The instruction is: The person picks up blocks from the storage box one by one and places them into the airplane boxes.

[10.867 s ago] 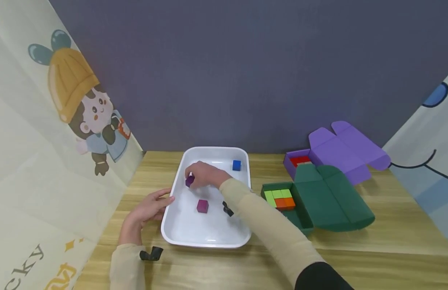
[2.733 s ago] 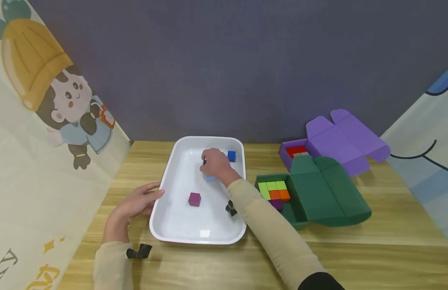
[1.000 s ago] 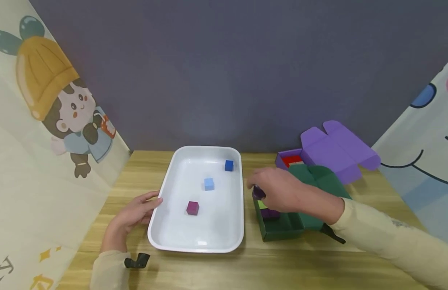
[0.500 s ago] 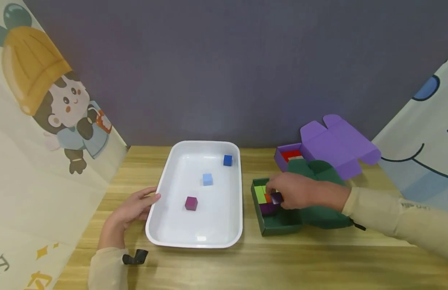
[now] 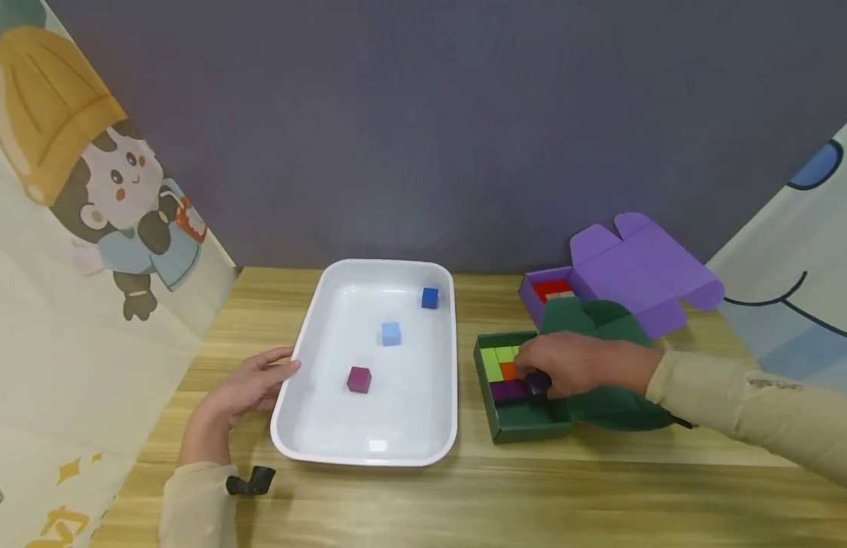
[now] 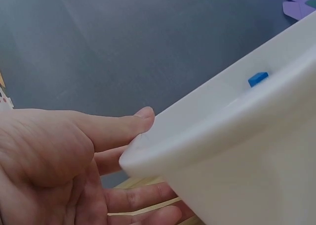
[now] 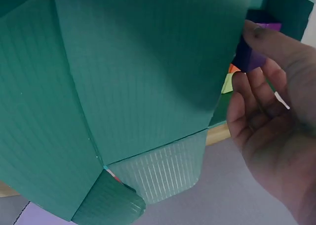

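My right hand [image 5: 560, 364] pinches a dark purple block [image 5: 538, 383] between thumb and fingers, low inside the green box [image 5: 533, 432]. In the right wrist view, the thumb lies on one side of that purple block [image 7: 254, 59]. Lime blocks [image 5: 491, 365], an orange block [image 5: 507, 371] and more purple blocks [image 5: 500, 392] sit in the box, partly hidden by the hand. My left hand [image 5: 248, 388] holds the white tray [image 5: 364, 461] at its left edge; in the left wrist view its thumb is on the rim, fingers below. A magenta [image 5: 358, 380], a light blue [image 5: 391, 334] and a dark blue block [image 5: 430, 298] lie apart in the tray.
The green box's raised lid [image 5: 622, 396] spreads to the right under my right forearm. Behind stands an open purple box [image 5: 533, 304] with red blocks [image 5: 552, 288], its lid [image 5: 642, 266] folded back. A dark panel [image 5: 396, 137] closes off the wooden table's [image 5: 464, 502] back.
My right hand has brought the dark purple block from the tray to the green box and lowered it beside other purple blocks. My left hand has stayed at the tray's edge.
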{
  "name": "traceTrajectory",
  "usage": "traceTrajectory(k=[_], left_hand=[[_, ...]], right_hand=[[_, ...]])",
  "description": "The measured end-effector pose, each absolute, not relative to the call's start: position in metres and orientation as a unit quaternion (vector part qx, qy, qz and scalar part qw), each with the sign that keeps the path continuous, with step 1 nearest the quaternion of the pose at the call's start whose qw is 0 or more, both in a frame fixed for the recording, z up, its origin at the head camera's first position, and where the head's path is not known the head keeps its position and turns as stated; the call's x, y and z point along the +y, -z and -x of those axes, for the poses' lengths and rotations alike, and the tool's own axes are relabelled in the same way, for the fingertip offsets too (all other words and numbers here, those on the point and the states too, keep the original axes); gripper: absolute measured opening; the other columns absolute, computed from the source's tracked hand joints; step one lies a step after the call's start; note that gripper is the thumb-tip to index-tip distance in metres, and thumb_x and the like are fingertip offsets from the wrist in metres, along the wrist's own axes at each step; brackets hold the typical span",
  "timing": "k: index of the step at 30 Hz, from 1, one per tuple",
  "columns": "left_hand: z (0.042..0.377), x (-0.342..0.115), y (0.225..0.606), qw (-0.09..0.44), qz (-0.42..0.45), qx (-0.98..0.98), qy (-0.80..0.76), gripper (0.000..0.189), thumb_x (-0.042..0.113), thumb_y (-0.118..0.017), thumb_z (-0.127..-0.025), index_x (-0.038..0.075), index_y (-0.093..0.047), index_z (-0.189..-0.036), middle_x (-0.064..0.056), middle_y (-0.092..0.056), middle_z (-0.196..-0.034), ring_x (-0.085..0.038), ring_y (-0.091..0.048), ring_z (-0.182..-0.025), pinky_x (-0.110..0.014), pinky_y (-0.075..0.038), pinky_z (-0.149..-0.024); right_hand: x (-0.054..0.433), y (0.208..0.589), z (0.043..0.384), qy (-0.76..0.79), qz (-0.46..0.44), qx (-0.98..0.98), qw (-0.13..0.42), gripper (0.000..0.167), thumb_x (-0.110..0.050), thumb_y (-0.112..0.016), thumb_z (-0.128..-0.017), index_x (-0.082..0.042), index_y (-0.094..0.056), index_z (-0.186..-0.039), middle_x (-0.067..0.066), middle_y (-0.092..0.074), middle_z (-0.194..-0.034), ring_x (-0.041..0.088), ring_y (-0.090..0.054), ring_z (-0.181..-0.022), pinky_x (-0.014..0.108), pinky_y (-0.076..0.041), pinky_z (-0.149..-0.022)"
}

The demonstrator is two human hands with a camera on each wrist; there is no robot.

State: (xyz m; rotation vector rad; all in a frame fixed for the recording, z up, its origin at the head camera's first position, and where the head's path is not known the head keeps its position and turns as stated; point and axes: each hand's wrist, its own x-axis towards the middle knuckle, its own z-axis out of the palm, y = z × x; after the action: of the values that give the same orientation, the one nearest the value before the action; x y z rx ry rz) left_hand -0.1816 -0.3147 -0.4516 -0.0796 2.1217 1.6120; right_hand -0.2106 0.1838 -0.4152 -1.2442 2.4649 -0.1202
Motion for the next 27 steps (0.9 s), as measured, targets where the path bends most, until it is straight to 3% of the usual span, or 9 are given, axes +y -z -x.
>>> traceTrajectory(k=[19, 24, 27], left_hand=[[0.182, -0.311, 0.453, 0.234, 0.033, 0.77, -0.592, 0.068, 0.032, -0.059, -0.098, -0.002, -0.029, -0.149, -0.028, -0.056, -0.126, -0.034, -0.064, -0.103, -0.046, -0.056, -0.08], [0.181, -0.313, 0.451, 0.232, 0.037, 0.773, -0.59, 0.069, 0.033, -0.06, -0.098, -0.001, -0.029, -0.149, -0.027, -0.057, -0.126, -0.034, -0.064, -0.103, -0.045, -0.056, -0.08], [0.18, -0.315, 0.451, 0.231, 0.036, 0.772, -0.592, 0.069, 0.033, -0.059, -0.098, -0.002, -0.028, -0.149, -0.028, -0.056, -0.126, -0.034, -0.064, -0.103, -0.046, -0.055, -0.08]], right_hand=[[0.187, 0.44, 0.215, 0.022, 0.447, 0.877, 0.175, 0.043, -0.01, -0.09, -0.065, -0.02, -0.063, -0.096, -0.012, -0.058, -0.089, 0.005, -0.051, -0.076, 0.032, -0.052, -0.068], [0.184, 0.442, 0.217, 0.015, 0.456, 0.874, 0.165, 0.043, -0.012, -0.09, -0.064, -0.02, -0.061, -0.094, -0.012, -0.057, -0.086, 0.006, -0.05, -0.073, 0.031, -0.05, -0.064], [0.181, 0.444, 0.219, 0.014, 0.464, 0.871, 0.158, 0.04, -0.009, -0.089, -0.063, -0.021, -0.058, -0.085, -0.012, -0.053, -0.077, 0.006, -0.045, -0.067, 0.028, -0.044, -0.057]])
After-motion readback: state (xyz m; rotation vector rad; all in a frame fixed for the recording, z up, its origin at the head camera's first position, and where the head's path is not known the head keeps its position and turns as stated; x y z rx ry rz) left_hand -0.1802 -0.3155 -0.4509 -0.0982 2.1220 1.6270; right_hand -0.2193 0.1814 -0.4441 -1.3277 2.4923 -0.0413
